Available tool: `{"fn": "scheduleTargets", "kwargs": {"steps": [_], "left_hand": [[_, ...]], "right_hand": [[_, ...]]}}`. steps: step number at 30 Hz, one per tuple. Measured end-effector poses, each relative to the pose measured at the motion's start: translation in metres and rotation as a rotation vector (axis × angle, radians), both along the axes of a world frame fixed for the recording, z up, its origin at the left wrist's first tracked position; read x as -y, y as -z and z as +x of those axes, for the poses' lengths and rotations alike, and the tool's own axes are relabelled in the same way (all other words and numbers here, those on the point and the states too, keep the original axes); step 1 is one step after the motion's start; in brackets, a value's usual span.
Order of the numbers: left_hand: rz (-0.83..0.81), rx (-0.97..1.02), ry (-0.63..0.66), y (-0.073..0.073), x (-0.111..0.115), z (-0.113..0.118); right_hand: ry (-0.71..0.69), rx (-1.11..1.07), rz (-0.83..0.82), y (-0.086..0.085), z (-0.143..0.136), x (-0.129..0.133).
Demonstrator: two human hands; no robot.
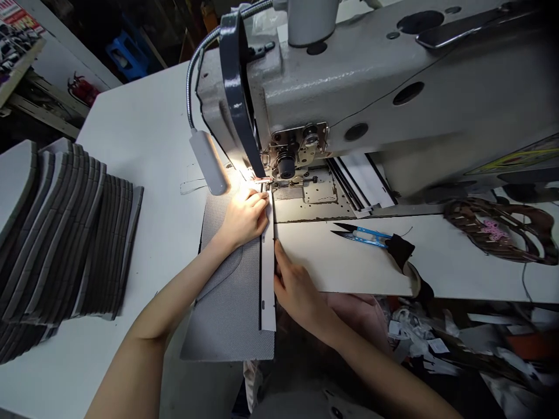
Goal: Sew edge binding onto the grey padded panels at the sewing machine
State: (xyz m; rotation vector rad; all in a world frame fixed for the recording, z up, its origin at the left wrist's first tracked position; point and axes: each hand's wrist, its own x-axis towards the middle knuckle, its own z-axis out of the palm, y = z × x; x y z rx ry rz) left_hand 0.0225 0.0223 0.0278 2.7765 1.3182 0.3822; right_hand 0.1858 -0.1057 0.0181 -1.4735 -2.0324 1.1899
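A grey mesh fabric panel lies under the sewing machine head, partly hanging past the table's front edge. Along its right edge runs a long white strip with a black border and small slots. My left hand rests on the panel just in front of the presser foot, fingers curled together with their tips on the strip. Lower down, my right hand holds the strip's right edge between thumb and forefinger; its other fingers are partly hidden. The needle tip is hard to make out in the lamp's glare.
Stacked grey padded panels stand on the table at left. Blue thread snips lie right of my hands, near a brown looped object. More white strips sit under the machine arm. A lamp hangs beside the needle area.
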Motion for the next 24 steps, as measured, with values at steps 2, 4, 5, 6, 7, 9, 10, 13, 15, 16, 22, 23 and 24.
{"fn": "scheduleTargets", "kwargs": {"steps": [2,4,5,6,7,9,10,13,15,16,22,23,24], "left_hand": [[0.014,0.003,0.009,0.000,0.005,0.001],[0.031,0.031,0.015,0.001,0.012,0.002],[0.038,0.049,0.012,0.001,0.014,0.002],[0.045,0.064,0.007,0.002,0.016,0.002],[0.050,0.073,-0.001,0.003,0.017,0.002],[0.048,0.075,-0.013,0.005,0.015,0.002],[0.042,0.070,-0.020,0.006,0.012,0.002],[0.014,0.052,-0.037,0.008,0.003,0.001],[0.004,0.046,-0.046,0.009,-0.004,0.001],[0.005,0.046,-0.047,0.009,-0.007,0.001],[0.039,0.089,-0.045,0.007,-0.003,0.002],[0.047,0.085,-0.042,0.005,0.003,0.003],[0.052,0.086,-0.042,0.004,0.009,0.003]], "right_hand": [[0.010,0.034,-0.017,0.000,-0.001,-0.004],[0.025,0.039,-0.016,0.001,-0.003,-0.009],[0.036,0.030,-0.004,0.002,-0.003,-0.011],[0.047,0.017,0.011,0.003,-0.004,-0.014],[0.057,0.003,0.025,0.004,-0.004,-0.016],[0.061,-0.011,0.033,0.006,-0.005,-0.019],[0.059,-0.010,0.022,0.006,-0.005,-0.019],[0.052,-0.013,-0.021,0.004,-0.004,-0.013],[0.045,-0.048,-0.041,0.003,-0.002,-0.006],[0.043,-0.072,-0.047,0.003,-0.001,-0.003],[0.053,-0.090,-0.074,0.005,0.001,-0.006],[0.054,-0.071,-0.069,0.005,0.000,-0.009],[0.057,-0.054,-0.059,0.005,-0.001,-0.012]]}}
